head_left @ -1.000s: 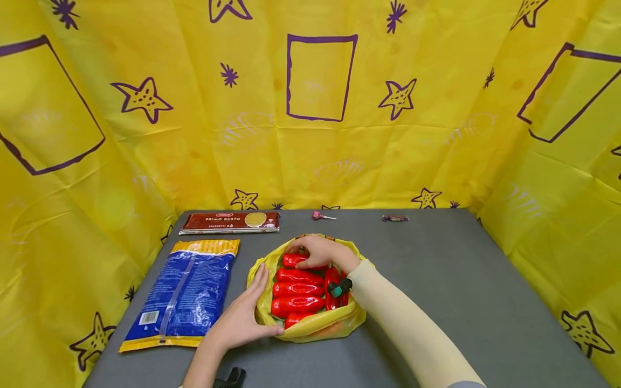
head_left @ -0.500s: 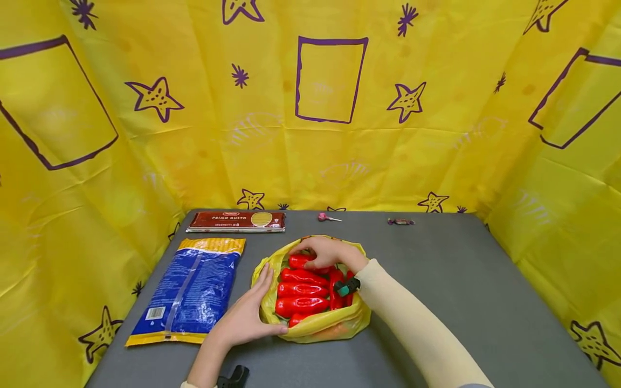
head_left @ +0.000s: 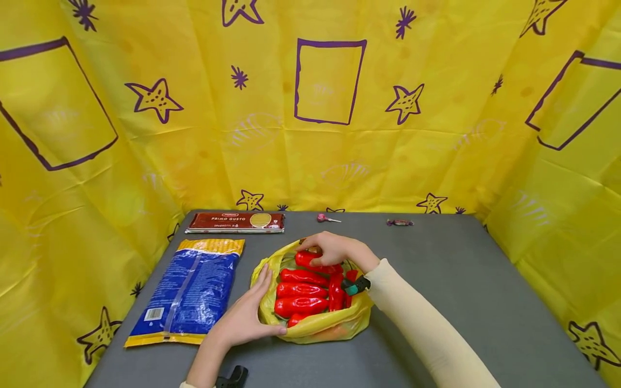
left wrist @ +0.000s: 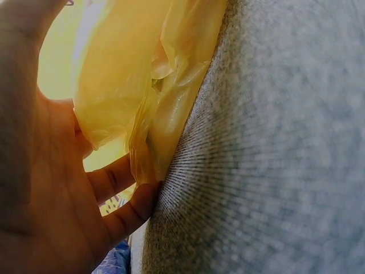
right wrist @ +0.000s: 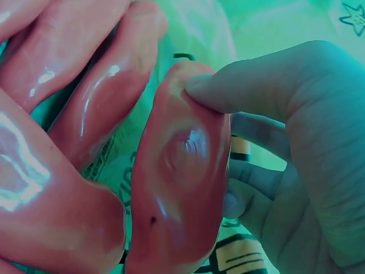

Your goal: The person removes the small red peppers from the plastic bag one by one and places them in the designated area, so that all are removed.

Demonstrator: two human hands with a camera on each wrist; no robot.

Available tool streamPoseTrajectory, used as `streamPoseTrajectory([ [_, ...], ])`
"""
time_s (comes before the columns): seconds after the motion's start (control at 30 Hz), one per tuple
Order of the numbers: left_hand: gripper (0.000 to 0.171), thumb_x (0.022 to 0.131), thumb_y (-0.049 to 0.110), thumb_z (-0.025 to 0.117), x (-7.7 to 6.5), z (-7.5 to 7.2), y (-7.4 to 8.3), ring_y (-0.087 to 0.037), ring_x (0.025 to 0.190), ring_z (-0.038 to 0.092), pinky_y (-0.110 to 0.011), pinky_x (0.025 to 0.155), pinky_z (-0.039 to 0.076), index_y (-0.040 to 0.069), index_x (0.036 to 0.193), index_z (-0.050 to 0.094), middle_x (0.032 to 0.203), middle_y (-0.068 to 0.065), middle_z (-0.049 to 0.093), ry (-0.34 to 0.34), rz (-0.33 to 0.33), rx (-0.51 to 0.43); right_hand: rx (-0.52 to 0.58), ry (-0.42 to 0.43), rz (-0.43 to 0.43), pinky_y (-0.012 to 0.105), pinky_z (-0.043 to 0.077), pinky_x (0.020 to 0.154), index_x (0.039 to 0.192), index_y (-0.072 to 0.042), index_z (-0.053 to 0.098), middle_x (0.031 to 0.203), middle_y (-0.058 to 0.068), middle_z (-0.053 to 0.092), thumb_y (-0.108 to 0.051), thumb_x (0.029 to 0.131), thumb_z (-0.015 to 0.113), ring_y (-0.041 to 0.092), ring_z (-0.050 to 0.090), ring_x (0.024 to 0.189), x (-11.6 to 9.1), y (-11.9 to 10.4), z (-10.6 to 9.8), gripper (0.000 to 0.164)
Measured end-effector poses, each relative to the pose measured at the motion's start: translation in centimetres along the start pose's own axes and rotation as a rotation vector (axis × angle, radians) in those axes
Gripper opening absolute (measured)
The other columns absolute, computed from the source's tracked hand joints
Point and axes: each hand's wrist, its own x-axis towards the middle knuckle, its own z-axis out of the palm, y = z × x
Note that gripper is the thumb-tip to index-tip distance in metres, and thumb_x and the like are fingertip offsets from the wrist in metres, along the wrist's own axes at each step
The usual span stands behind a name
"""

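Observation:
A yellow plastic bag (head_left: pixel 335 331) stands on the table with its mouth spread wide, holding several glossy red peppers (head_left: pixel 299 290). My right hand (head_left: pixel 335 249) reaches into its far side and grips one pepper (head_left: pixel 306 259). In the right wrist view, the thumb lies on that pepper's (right wrist: pixel 177 165) upper end, with the fingers along its far side. My left hand (head_left: pixel 245 318) rests against the bag's left side, fingers extended and thumb along the near rim. From the left wrist view, the fingers touch the bag's crinkled wall (left wrist: pixel 120 74) just above the table.
A blue and yellow packet (head_left: pixel 189 293) lies on the left of the grey table (head_left: pixel 461 302). Behind it is a brown spaghetti pack (head_left: pixel 235 222). A lollipop (head_left: pixel 322 217) and a wrapped candy (head_left: pixel 400 222) lie along the back, before yellow patterned cloth walls (head_left: pixel 349 161).
My right hand has shifted slightly right and up with the gripped pepper, leaving a wider gap between it and the other peppers. The left hand stays on the bag; the head view shifted slightly.

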Motion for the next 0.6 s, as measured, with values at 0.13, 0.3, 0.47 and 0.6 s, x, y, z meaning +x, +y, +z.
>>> streamPoseTrajectory([
  [0.13,0.138,0.070,0.079,0.083,-0.1,-0.1,0.0,-0.041,0.161,0.021,-0.067,0.121,0.034,0.018,0.171,0.012,0.179,0.002,-0.003,-0.001,-0.008,-0.001,0.051,0.036,-0.017,0.030,0.057,0.087,0.144,-0.013,0.068,0.141,0.008,0.067,-0.014,0.096,0.074,0.018,0.066,0.094,-0.9,-0.2,0.0,0.049],
  [0.3,0.136,0.072,0.078,0.083,0.0,-0.1,0.0,-0.042,0.161,0.020,-0.068,0.120,0.034,0.018,0.172,0.012,0.179,0.003,-0.004,-0.010,-0.018,-0.004,0.105,0.095,-0.099,0.022,0.055,0.071,0.143,-0.007,0.067,0.132,0.009,0.070,-0.012,0.095,0.074,0.009,0.060,0.074,-2.0,0.0,0.0,0.049],
  [0.47,0.137,0.071,0.078,0.083,0.0,0.0,0.1,-0.041,0.161,0.021,-0.067,0.121,0.033,0.017,0.171,0.012,0.179,0.001,-0.003,-0.004,-0.017,-0.002,0.138,0.151,-0.138,0.023,0.056,0.070,0.143,-0.007,0.067,0.137,0.010,0.068,-0.013,0.095,0.074,0.010,0.060,0.074,-3.3,0.1,-0.1,0.049],
  [0.6,0.138,0.070,0.078,0.084,-0.1,0.0,0.2,-0.041,0.161,0.022,-0.067,0.121,0.033,0.017,0.171,0.013,0.179,0.001,-0.002,0.001,-0.025,-0.003,0.175,0.214,-0.123,0.025,0.059,0.073,0.144,-0.008,0.066,0.145,0.014,0.064,-0.014,0.095,0.073,0.008,0.062,0.078,-4.7,0.0,-0.1,0.050],
])
